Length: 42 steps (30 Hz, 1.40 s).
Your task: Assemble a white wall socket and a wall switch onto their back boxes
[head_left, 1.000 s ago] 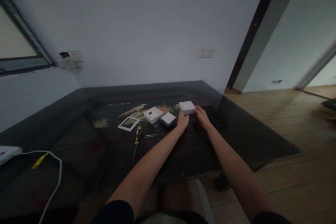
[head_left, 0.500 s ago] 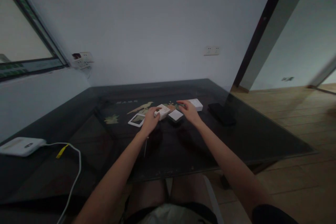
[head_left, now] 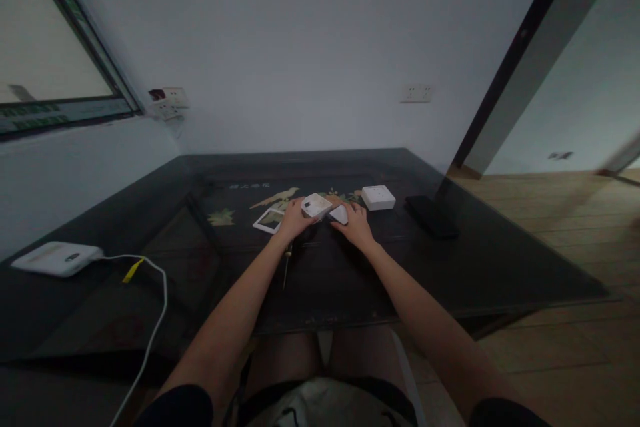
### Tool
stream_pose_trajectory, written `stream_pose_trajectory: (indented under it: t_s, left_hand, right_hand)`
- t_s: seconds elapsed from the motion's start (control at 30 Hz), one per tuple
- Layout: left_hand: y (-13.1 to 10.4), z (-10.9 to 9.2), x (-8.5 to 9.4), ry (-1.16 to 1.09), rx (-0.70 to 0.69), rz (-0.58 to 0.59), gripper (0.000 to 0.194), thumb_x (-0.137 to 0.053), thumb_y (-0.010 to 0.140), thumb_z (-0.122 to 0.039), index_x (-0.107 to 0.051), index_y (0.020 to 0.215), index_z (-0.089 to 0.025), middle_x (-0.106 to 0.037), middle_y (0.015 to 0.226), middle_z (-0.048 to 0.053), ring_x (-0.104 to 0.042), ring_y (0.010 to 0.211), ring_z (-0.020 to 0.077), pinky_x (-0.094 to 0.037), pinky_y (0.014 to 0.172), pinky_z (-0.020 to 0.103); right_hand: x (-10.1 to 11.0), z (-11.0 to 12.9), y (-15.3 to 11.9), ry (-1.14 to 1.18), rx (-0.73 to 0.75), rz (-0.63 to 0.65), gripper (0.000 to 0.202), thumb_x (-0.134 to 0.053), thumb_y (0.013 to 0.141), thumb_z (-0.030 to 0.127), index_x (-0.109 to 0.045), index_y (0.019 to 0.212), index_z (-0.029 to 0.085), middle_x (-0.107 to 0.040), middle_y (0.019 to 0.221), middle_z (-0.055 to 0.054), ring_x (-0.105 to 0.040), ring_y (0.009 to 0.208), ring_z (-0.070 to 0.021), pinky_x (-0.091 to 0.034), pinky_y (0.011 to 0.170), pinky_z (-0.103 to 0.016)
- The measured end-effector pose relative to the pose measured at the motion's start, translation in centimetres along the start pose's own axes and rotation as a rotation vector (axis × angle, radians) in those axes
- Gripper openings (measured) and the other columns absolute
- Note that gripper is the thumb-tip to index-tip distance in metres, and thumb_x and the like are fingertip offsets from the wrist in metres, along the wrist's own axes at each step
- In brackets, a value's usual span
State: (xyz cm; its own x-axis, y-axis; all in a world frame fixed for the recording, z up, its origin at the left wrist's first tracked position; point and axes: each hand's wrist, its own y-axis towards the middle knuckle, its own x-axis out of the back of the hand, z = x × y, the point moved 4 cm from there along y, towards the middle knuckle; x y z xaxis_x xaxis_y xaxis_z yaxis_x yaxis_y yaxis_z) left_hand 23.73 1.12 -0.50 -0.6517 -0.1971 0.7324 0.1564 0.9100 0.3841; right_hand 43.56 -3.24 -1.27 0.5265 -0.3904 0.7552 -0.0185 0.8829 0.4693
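Observation:
Near the middle of the dark table, my left hand [head_left: 295,219] is closed on a white square box-like piece [head_left: 315,205], its face tilted up. Just right of it, my right hand [head_left: 357,227] grips a smaller white square piece [head_left: 339,214], fingers over its right side and thumb at the near edge. The two pieces are close together. A white square frame [head_left: 269,220] lies left of my left hand. Beyond my right hand sits a white box with small holes [head_left: 379,197]. A thin screwdriver [head_left: 287,265] lies below my left wrist, its upper end partly hidden.
A black flat object [head_left: 431,216] lies on the right of the table [head_left: 500,267]. At the far left is a white device [head_left: 59,259] with a white cable [head_left: 163,310] and yellow tag [head_left: 133,270]. The wall [head_left: 300,47] stands behind the table.
My right hand has moved from beside the far white box down to the small white piece and closed on it. My left hand has turned its piece face up. The view has shifted slightly.

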Motion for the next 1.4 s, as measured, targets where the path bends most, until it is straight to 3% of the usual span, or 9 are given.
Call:
stream_pose_trajectory:
  t_s: [0.23, 0.33, 0.43, 0.57, 0.7, 1.03, 1.27, 1.4]
  left_hand:
    - [-0.6, -1.5, 3.9, -0.041, 0.077, -0.151, 0.066, -0.072, 0.069, -0.036, -0.049, 0.126, -0.012, -0.053, 0.122, 0.015, -0.047, 0.12, 0.0274, -0.038, 0.102, 0.038]
    - [-2.7, -3.2, 5.3, -0.009, 0.071, -0.105, 0.064, -0.071, 0.069, -0.042, -0.052, 0.124, -0.014, -0.054, 0.115, 0.013, -0.05, 0.114, 0.0273, -0.04, 0.099, 0.039]
    - [-6.1, -5.5, 5.8, 0.023, -0.002, -0.003, 0.063, -0.072, 0.068, -0.044, -0.053, 0.123, -0.019, -0.052, 0.116, 0.011, -0.053, 0.108, 0.0259, -0.043, 0.097, 0.039]
    - [-10.6, -7.6, 5.8, 0.074, -0.029, 0.035, 0.066, -0.072, 0.067, -0.046, -0.051, 0.125, -0.022, -0.052, 0.112, 0.009, -0.054, 0.107, 0.0272, -0.044, 0.095, 0.039]
    - [-12.8, -8.3, 5.0, 0.109, 0.006, 0.034, 0.068, -0.071, 0.067, -0.047, -0.049, 0.127, -0.023, -0.052, 0.116, 0.011, -0.053, 0.109, 0.0298, -0.044, 0.095, 0.041]
    - [-13.6, -7.7, 2.7, 0.08, 0.027, 0.087, 0.084, -0.073, 0.067, -0.041, -0.038, 0.138, -0.016, -0.046, 0.127, 0.016, -0.047, 0.12, 0.0315, -0.039, 0.102, 0.042]
    - [-12.1, -7.1, 3.1, -0.028, -0.109, 0.278, 0.087, -0.073, 0.068, -0.032, -0.031, 0.143, -0.018, -0.042, 0.143, 0.015, -0.037, 0.133, 0.03, -0.026, 0.111, 0.047]
    - [-11.6, -7.1, 3.8, -0.103, -0.151, 0.341, 0.092, -0.075, 0.065, -0.032, -0.029, 0.144, -0.023, -0.039, 0.146, 0.013, -0.037, 0.135, 0.0283, -0.03, 0.111, 0.045]
  right_hand:
    - [-0.5, -0.9, 0.4, 0.008, -0.018, 0.054, 0.064, -0.069, 0.072, 0.04, -0.048, 0.127, 0.016, -0.056, 0.12, -0.017, -0.049, 0.113, -0.033, -0.037, 0.094, -0.046]
    - [-0.2, -1.5, 0.8, 0.012, -0.022, 0.073, 0.063, -0.07, 0.07, 0.038, -0.05, 0.125, 0.014, -0.058, 0.116, -0.018, -0.051, 0.11, -0.033, -0.037, 0.093, -0.046]
    - [0.6, -2.4, 1.2, 0.017, -0.065, 0.041, 0.063, -0.071, 0.068, 0.038, -0.051, 0.123, 0.013, -0.059, 0.112, -0.019, -0.052, 0.107, -0.0339, -0.037, 0.093, -0.047]
    - [1.9, -3.4, 1.6, 0.049, -0.111, -0.042, 0.061, -0.07, 0.068, 0.039, -0.053, 0.12, 0.014, -0.06, 0.11, -0.018, -0.052, 0.107, -0.0355, -0.037, 0.093, -0.049]
    - [2.2, -3.5, 1.9, 0.102, -0.095, -0.081, 0.059, -0.069, 0.067, 0.039, -0.054, 0.118, 0.013, -0.06, 0.11, -0.018, -0.052, 0.107, -0.0365, -0.038, 0.093, -0.05]
    - [2.4, -1.7, 1.9, 0.199, 0.032, -0.056, 0.059, -0.07, 0.066, 0.038, -0.054, 0.118, 0.015, -0.062, 0.111, -0.015, -0.053, 0.107, -0.0343, -0.038, 0.094, -0.049]
    - [2.3, -1.6, 1.9, 0.215, 0.051, -0.042, 0.062, -0.071, 0.066, 0.039, -0.053, 0.12, 0.015, -0.062, 0.114, -0.015, -0.054, 0.107, -0.0337, -0.038, 0.094, -0.048]
    - [2.2, -1.5, 1.9, 0.228, 0.07, -0.041, 0.062, -0.072, 0.066, 0.039, -0.052, 0.121, 0.017, -0.062, 0.114, -0.013, -0.055, 0.105, -0.0325, -0.039, 0.094, -0.048]
